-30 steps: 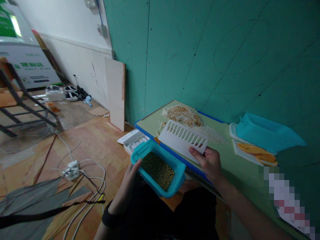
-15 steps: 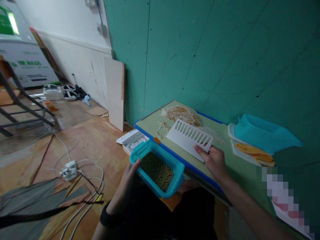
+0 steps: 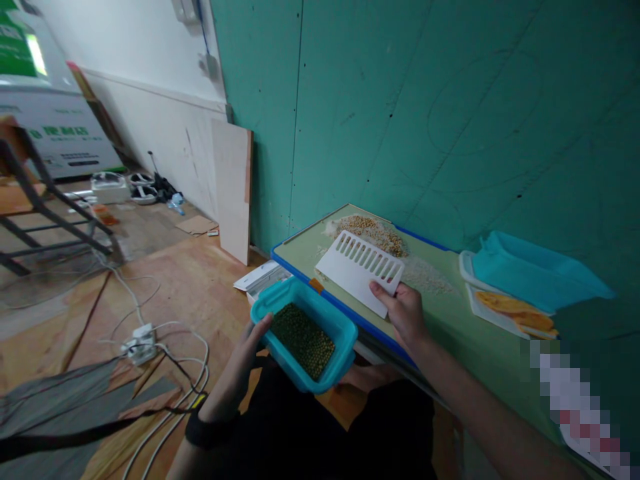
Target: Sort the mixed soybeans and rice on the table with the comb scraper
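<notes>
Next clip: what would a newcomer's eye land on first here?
A teal tub of green beans sits front and centre, held by the left hand just below the near edge of the table. Just above it, the right hand grips a white slotted scraper on the table. A pale grain pile lies just beyond the scraper, against the green wall.
</notes>
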`<state>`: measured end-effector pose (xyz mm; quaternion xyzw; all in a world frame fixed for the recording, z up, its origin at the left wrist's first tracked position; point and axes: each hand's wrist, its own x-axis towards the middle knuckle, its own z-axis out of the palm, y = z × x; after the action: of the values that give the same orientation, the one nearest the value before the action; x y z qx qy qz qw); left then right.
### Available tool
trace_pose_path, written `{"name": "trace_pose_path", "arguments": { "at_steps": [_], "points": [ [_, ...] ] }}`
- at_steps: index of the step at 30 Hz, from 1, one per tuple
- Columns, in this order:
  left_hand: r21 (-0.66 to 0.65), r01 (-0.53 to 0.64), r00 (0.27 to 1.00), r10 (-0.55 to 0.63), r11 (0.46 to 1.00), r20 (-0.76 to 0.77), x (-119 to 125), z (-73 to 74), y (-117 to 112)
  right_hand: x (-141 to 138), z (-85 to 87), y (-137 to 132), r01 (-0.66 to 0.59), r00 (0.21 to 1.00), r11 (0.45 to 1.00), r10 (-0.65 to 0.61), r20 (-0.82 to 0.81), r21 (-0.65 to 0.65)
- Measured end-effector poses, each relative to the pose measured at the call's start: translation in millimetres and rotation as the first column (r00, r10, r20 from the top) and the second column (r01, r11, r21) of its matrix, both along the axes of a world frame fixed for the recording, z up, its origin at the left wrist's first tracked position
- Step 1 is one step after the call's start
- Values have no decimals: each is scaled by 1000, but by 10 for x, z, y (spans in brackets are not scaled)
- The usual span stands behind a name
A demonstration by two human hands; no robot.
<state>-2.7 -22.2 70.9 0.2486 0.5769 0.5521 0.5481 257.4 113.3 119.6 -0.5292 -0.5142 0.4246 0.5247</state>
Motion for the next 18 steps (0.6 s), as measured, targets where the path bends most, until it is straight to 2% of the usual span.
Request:
{"name": "trace_pose_path", "arguments": {
  "at_steps": [5, 18],
  "points": [
    [-82, -42, 999, 42, 996, 3, 2, -79, 87, 35, -23, -15, -12, 1000, 1000, 12, 5, -16],
    [-65, -32, 999, 32, 997, -6, 34, -90, 78, -12, 37, -47, -33, 999, 999, 33, -8, -19]
  ]
}}
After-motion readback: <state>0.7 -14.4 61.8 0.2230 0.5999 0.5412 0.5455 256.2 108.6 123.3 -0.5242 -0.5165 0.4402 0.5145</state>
